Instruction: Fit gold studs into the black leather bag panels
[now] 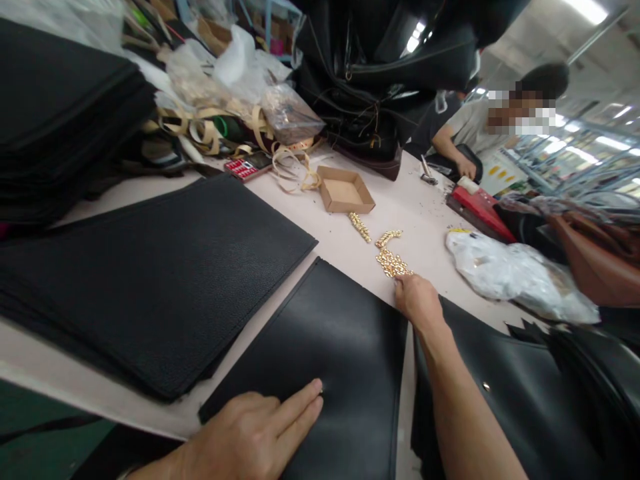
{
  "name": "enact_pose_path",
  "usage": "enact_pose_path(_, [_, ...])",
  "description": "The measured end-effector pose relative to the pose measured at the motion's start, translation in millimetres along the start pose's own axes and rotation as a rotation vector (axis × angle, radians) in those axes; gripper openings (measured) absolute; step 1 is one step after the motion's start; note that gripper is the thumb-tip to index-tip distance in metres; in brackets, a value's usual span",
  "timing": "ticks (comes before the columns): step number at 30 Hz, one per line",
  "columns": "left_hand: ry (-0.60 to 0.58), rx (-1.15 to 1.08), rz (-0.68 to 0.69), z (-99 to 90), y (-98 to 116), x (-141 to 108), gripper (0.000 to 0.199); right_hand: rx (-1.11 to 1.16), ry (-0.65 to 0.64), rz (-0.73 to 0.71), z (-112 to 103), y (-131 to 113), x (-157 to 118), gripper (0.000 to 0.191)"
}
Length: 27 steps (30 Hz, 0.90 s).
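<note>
A black leather panel (pixel 350 347) lies flat in front of me. On it rests my left hand (pixel 255 427), index and middle fingers stretched out, the others curled under. A tiny metal piece (pixel 321 391) shows at those fingertips. My right hand (pixel 417 300) reaches past the panel's far corner to a heap of small gold-coloured metal pieces (pixel 393 262). Its fingers are pinched together at the heap's near edge; what lies between them is hidden. Beyond the heap are two rows of similar gold pieces (pixel 360 227), close to a shallow cardboard box (pixel 347 190).
Stacked black leather panels (pixel 165 267) lie to the left, with a taller stack (pixel 55 113) behind. At right are more black pieces (pixel 505 393), one with a metal stud, and a white plastic bag (pixel 520 273). Black bags (pixel 370 73) stand at the back. A person (pixel 480 127) works across the table.
</note>
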State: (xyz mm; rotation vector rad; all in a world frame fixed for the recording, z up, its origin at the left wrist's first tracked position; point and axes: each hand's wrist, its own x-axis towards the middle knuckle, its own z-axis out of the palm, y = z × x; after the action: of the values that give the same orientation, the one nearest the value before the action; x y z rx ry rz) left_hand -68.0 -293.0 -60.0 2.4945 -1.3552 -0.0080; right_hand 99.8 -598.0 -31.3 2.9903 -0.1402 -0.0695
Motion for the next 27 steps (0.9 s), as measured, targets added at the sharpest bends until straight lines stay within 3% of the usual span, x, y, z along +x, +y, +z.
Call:
enact_pose_path(8, [0.052,-0.038,0.055,1.9,-5,1,0.068,-0.107,-0.053,0.054,-4,-10,23,0.030])
enact_pose_path(14, [0.081,-0.007,0.064,3.5,-4,0,0.068,-0.063,-0.024,0.154,1,-8,24,0.036])
enact_pose_path(17, [0.075,0.007,0.059,4.0,-2,-1,0.069,0.022,-0.025,0.137,-5,-2,18,0.035])
enact_pose_path(21, [0.103,0.026,0.062,4.6,-1,-2,0.066,0.186,-0.048,0.070,-13,-9,-26,0.031])
enact_pose_path(25, [0.122,0.031,0.068,5.8,-2,-1,0.065,0.727,-0.220,-0.077,-12,-38,-110,0.033])
enact_pose_path(27, [0.125,0.032,0.065,6.0,-1,-1,0.062,0.858,-0.283,-0.136,-11,-54,-147,0.028])
